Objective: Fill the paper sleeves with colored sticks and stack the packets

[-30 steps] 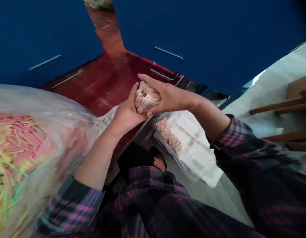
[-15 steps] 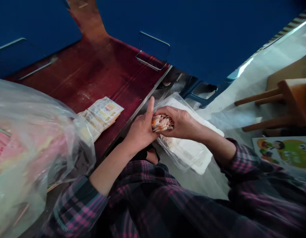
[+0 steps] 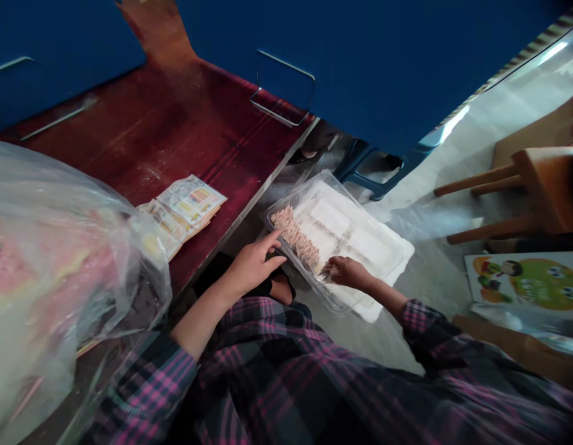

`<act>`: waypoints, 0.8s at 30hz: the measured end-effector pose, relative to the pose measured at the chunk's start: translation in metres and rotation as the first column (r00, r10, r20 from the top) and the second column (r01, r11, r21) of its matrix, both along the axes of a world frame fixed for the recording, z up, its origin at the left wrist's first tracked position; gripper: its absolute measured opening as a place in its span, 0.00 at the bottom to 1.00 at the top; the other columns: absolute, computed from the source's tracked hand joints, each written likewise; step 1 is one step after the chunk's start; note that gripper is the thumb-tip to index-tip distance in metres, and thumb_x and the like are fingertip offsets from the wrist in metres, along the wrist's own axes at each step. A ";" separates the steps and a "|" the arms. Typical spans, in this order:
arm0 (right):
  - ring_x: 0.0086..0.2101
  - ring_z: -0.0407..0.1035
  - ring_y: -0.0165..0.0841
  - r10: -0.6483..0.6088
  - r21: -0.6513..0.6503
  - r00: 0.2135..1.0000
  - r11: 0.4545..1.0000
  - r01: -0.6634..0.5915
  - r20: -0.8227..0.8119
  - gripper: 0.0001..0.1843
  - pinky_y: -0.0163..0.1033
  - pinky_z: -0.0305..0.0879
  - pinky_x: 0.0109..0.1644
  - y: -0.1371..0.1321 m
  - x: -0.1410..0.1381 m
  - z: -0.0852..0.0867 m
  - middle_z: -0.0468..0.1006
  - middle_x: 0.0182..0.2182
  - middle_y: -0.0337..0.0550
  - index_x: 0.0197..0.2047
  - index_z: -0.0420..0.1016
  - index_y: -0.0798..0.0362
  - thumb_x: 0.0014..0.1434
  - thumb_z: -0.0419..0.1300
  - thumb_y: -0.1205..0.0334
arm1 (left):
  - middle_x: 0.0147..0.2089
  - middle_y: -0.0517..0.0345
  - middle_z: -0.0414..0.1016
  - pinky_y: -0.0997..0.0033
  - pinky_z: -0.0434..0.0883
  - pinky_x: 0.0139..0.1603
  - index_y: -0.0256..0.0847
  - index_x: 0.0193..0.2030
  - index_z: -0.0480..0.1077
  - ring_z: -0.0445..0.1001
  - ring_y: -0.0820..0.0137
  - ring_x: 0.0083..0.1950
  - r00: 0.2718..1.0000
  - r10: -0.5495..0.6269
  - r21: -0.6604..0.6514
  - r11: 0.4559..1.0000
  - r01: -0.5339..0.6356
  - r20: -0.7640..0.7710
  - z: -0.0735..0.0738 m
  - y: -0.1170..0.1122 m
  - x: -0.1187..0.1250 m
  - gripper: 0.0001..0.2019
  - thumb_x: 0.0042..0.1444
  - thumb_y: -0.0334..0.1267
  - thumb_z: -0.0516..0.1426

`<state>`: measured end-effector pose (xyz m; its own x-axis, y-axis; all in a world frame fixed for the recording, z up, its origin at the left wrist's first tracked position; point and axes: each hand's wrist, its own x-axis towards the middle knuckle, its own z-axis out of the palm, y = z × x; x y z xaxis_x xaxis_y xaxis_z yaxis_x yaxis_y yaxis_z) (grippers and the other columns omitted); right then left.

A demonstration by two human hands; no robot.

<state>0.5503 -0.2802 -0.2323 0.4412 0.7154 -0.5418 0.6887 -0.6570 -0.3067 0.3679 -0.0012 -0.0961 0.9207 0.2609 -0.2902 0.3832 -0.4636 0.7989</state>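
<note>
The left hand (image 3: pixel 253 266) and right hand (image 3: pixel 348 273) have just let go, both open, leaving the pinkish strip row (image 3: pixel 293 238) inside the clear plastic tray (image 3: pixel 332 176) at lower center

Cut off and blurred on my screen

The film blurs whatever is inside the bag (image 3: pixel 59 278), and the left edge cuts the bag off. The pink strips (image 3: pixel 293 233) in the tray (image 3: pixel 332 185) are too small for me to tell apart. I can't tell whether the right hand (image 3: pixel 346 273) is pinching anything. The right edge cuts off the stool (image 3: pixel 550 185) and the poster (image 3: pixel 522 284).
</note>
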 end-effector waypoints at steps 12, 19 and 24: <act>0.53 0.72 0.47 0.174 -0.119 0.984 0.977 -0.177 -0.036 0.38 0.42 0.67 0.52 0.019 -0.019 -0.062 0.78 0.54 0.57 0.67 0.63 0.55 0.55 0.66 0.69 | 0.55 0.46 0.81 0.67 0.74 0.53 0.37 0.66 0.70 0.81 0.65 0.47 0.940 0.096 -0.235 0.955 -0.179 -0.326 -0.071 -0.020 -0.008 0.31 0.54 0.35 0.63; 0.56 0.69 0.51 0.091 -0.074 0.996 0.993 -0.091 -0.003 0.52 0.48 0.68 0.57 0.016 -0.022 -0.080 0.69 0.63 0.62 0.75 0.46 0.57 0.54 0.68 0.66 | 0.55 0.46 0.81 0.68 0.73 0.54 0.36 0.67 0.68 0.81 0.66 0.47 0.936 0.132 -0.222 0.952 -0.212 -0.328 -0.074 -0.017 -0.005 0.30 0.56 0.34 0.61; 0.60 0.65 0.54 0.015 0.027 1.000 1.000 -0.015 -0.005 0.55 0.53 0.67 0.61 0.010 -0.029 -0.091 0.63 0.66 0.64 0.76 0.43 0.56 0.53 0.69 0.67 | 0.55 0.45 0.81 0.67 0.74 0.53 0.34 0.67 0.68 0.81 0.66 0.46 0.937 0.137 -0.231 0.948 -0.217 -0.321 -0.075 -0.018 -0.004 0.30 0.56 0.34 0.61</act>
